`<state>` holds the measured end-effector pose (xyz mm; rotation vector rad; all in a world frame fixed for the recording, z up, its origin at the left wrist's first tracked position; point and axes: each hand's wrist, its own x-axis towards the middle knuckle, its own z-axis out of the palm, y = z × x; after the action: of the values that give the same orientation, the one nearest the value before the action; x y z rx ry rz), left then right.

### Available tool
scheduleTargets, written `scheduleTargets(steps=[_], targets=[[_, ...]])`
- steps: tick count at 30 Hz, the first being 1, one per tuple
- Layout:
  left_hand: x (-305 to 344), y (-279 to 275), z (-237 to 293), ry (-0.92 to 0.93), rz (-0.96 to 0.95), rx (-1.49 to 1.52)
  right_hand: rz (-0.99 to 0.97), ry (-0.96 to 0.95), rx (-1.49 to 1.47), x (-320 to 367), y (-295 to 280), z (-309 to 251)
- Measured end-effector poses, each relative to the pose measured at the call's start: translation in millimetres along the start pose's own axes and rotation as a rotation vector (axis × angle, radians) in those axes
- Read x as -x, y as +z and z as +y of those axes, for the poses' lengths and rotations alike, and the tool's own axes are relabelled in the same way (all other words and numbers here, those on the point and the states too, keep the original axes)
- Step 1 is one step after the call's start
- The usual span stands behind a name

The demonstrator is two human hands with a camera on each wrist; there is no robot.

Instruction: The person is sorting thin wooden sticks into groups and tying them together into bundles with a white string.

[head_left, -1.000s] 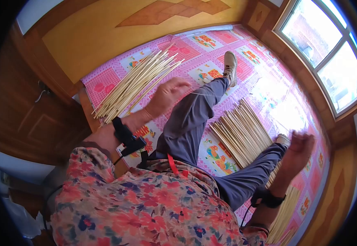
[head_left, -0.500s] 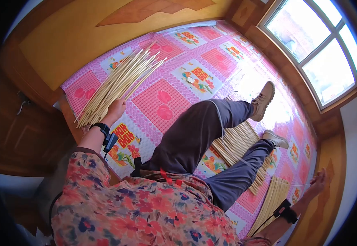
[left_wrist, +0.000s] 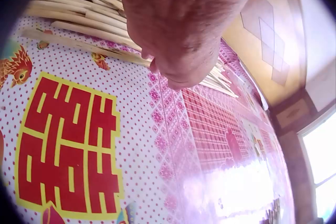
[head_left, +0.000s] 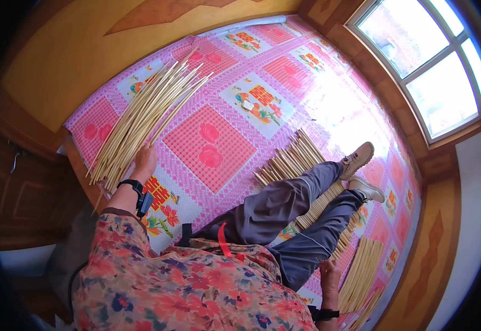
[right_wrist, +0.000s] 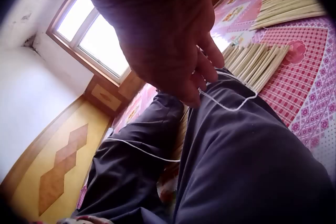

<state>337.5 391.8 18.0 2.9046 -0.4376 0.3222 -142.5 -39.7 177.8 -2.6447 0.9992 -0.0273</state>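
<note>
At the left, my left hand (head_left: 145,161) is at the near edge of a loose pile of pale sticks (head_left: 141,118). Its fingers curl down at a single outer stick (left_wrist: 89,45) in the left wrist view, the fingertips partly hidden behind the hand. By the right thigh, my right hand (head_left: 329,273) pinches a thin white string (right_wrist: 236,109). That string drapes across the dark trouser legs (right_wrist: 247,145). Under the lower legs lies a mat of sticks (head_left: 293,157) set side by side.
More sticks (head_left: 362,270) lie at the right edge. A pink patterned sheet (head_left: 210,146) covers the platform. Both shoes (head_left: 357,157) rest beyond the stick mat. A small white object (head_left: 247,105) sits on the sheet. A window (head_left: 417,60) stands at the far right.
My left hand has gone from above the leg to the loose stick pile. My right hand swung out right with the string, then came back beside the thigh. The upper leg has shifted right over the mat.
</note>
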Motion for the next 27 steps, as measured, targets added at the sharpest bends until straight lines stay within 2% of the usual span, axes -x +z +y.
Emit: scheduleTargets(steps=[2,4,5,7,9,13,16,19,21,23,25,27], targets=[[-5.7,-4.0,11.5,0.101,-0.041,0.238,-0.029,-0.015,0.067,0.0,6.8,-0.4],[-22.3,3.1,31.7,0.122,-0.083,0.242,-0.062,-0.106,0.119,-3.5,8.1,-7.3],[-31.1,7.6,43.0,0.138,-0.122,0.250,-0.069,-0.101,0.117,-5.3,9.4,-7.6],[-54.3,15.1,71.4,0.227,-0.079,0.331,-0.153,-0.111,0.153,-7.9,11.7,-7.0],[-77.4,15.7,108.6,0.227,-0.138,0.380,-0.179,-0.095,0.182,-9.7,9.3,-14.0],[-130.0,50.1,172.8,0.388,-0.019,0.466,-0.201,-0.161,0.123,-20.5,8.7,-22.8],[-164.3,73.6,211.8,0.466,-0.005,0.446,-0.200,-0.160,0.108,-26.2,13.9,-19.2],[-189.1,89.8,240.7,0.472,0.046,0.330,-0.117,-0.170,0.005,-29.9,12.0,-17.5],[-200.3,98.5,251.7,0.475,-0.001,0.258,-0.094,-0.188,0.027,-31.5,12.3,-14.6],[-210.1,106.0,258.2,0.503,0.072,0.206,-0.082,-0.195,0.044,-32.2,17.4,-9.2],[-218.0,113.1,260.7,0.555,0.059,0.159,-0.046,-0.185,0.031,-33.2,21.8,-7.0],[-225.1,117.2,261.4,0.578,-0.021,0.110,-0.040,-0.172,0.031,-35.3,24.3,-4.5]])
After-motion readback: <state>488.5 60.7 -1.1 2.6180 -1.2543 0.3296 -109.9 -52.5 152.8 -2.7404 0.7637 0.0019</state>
